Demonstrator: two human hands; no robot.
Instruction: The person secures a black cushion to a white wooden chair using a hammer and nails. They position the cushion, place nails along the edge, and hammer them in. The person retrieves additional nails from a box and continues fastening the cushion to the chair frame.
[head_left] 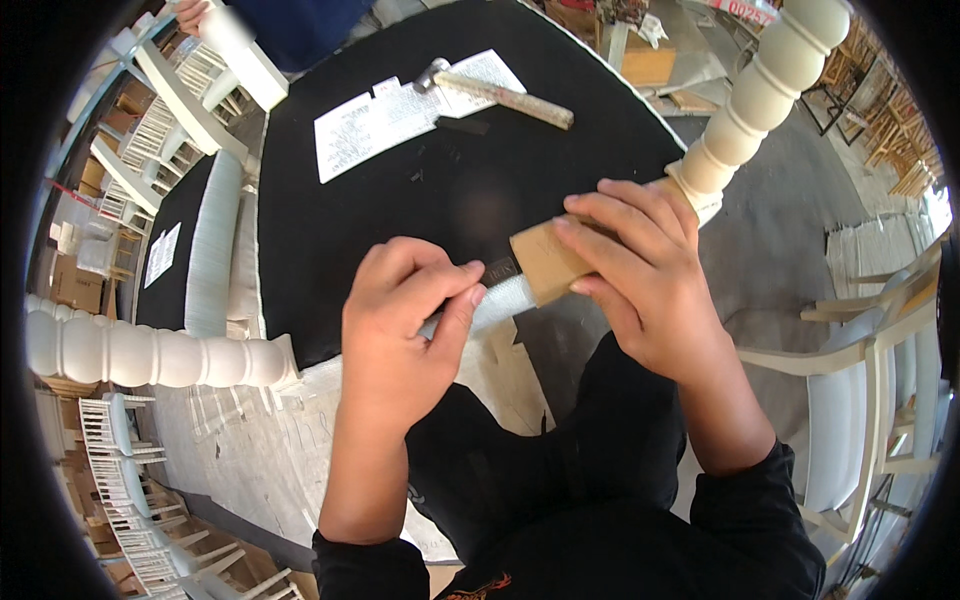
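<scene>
Cream-painted wood, turned into a row of smooth round beads, forms the left leg (170, 360) of an upturned seat. Matte black cloth (370, 230) covers the broad underside beside it. White printed paper (365, 135) lies flat on this cloth. Nearer the person, the left hand (405, 310) is curled, its thumb and forefinger tips drawn close together at the left end of a thin, dark strip (500, 268); I cannot tell whether the strip is caught between them. The strip lies along the seat's near edge, its long axis slanting up to the right and its right end meeting the cardboard. Pale, finely ribbed upholstery (508, 300) shows just below it. Farther back, a hammer (505, 95) rests partly on the paper, metal head to the left, worn wooden handle sloping down to the right. Brown, flat-faced cardboard (550, 260) sits over the near edge, its long axis also rising rightward. Over it, the right hand (640, 260) is bent, fingers across the top and thumb against the near side, gripping it. Beyond stands another beaded cream leg (750, 115), tilted up and right.
</scene>
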